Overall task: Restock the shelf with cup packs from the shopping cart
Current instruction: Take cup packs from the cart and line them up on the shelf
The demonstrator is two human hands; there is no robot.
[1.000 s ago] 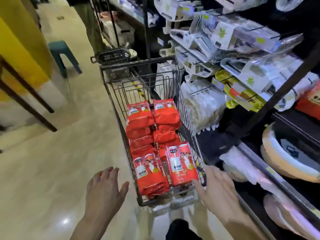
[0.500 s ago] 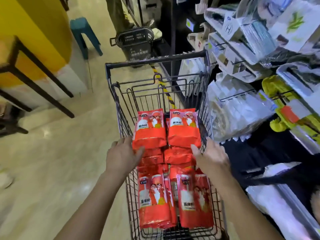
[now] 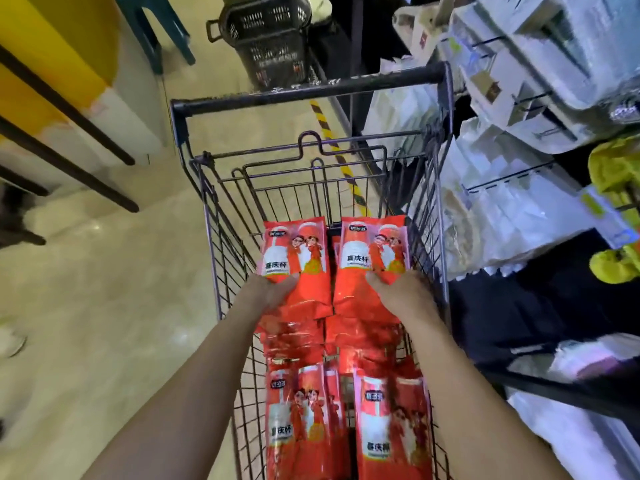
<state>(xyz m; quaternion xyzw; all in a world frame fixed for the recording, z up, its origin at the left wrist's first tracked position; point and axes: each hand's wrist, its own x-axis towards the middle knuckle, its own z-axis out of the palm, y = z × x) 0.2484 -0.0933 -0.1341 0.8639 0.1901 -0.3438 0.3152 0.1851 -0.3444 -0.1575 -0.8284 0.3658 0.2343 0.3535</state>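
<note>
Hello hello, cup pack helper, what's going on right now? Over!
Left hand grips left far pack. Right hand grips right far pack. Both packs inside the cart. Nothing seen in the way.

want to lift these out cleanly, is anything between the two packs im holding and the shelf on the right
Only the cart's right wire wall stands between the held packs and the shelf; lift them over it.
</note>
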